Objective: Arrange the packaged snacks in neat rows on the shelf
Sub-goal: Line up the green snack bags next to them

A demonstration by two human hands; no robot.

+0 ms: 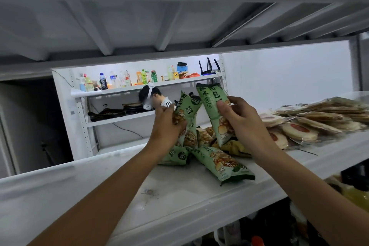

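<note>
Green snack packets with mushroom pictures lie in a loose heap (205, 138) on the white shelf (111, 191). My left hand (166, 126) grips one green packet (188, 106), held upright above the heap. My right hand (242, 118) grips a second green packet (213, 106), also upright and leaning left. One more green packet (225, 164) lies flat at the front of the heap, and another (173, 156) lies under my left wrist.
Flat round cakes in clear wrappers (311, 124) are piled on the same shelf to the right. The upper shelf's underside (179, 18) hangs close overhead. Behind, another rack holds bottles (123, 80), and a person's head (148, 96) shows there.
</note>
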